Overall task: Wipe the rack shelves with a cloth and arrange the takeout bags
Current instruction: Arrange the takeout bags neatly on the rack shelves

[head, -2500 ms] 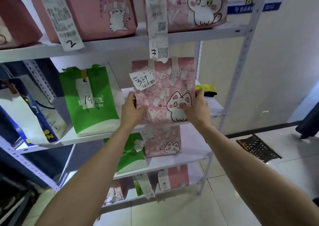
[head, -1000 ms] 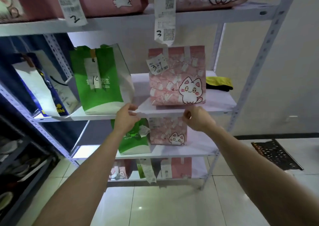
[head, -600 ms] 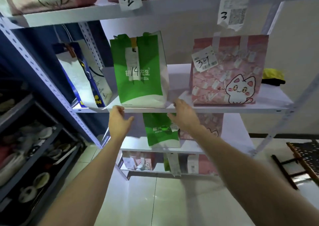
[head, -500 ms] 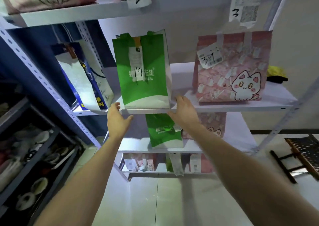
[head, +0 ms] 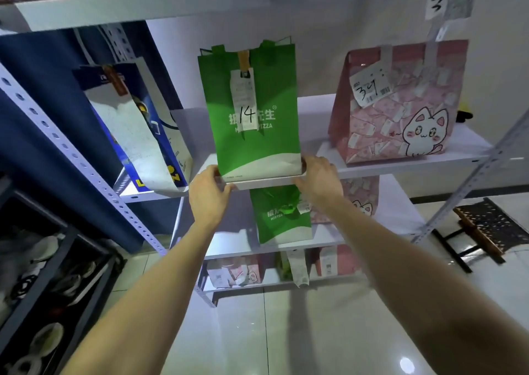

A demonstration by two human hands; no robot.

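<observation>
On the white shelf [head: 315,116], the green bag [head: 257,148], judged light and soft-sided, is flanked at its firmer base corners by the left hand [head: 207,194] and right hand [head: 320,179], fingers curled, grip unconfirmed.
</observation>
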